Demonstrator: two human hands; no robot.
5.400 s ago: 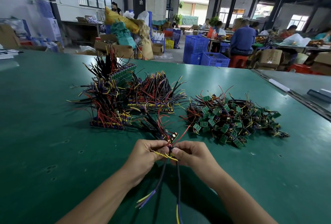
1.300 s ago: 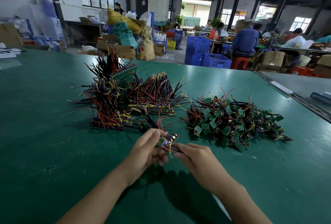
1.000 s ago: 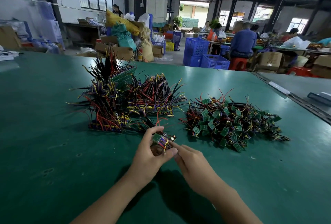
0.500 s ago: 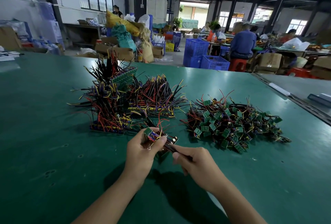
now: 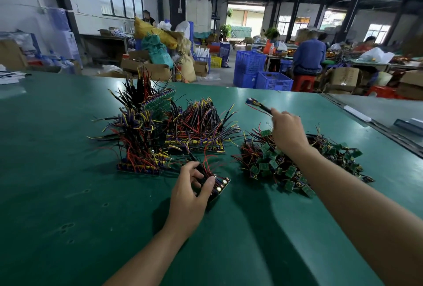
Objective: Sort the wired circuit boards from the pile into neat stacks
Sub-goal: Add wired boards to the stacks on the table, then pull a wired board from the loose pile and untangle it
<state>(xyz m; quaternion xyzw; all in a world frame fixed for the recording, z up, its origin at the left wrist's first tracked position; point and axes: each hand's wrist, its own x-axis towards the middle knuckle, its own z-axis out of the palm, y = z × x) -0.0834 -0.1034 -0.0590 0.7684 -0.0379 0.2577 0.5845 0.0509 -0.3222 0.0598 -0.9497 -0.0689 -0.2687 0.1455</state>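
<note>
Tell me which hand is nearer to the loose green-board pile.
Right. The right hand, holding a board, is over the pile; the left hand grips a stack beside it.

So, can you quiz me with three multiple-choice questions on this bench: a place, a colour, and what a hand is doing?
1. The loose pile of small boards lies where, against the wired stacks? A left of them; B right of them; C on top.
2. The table top is: A green; B white; C red.
3. The right hand: A lies flat, empty; B holds a wired board raised; C grips a crate.
Answers: B, pile sits rightward; A, green mat throughout; B, fingers pinch its wires above the pile.
</note>
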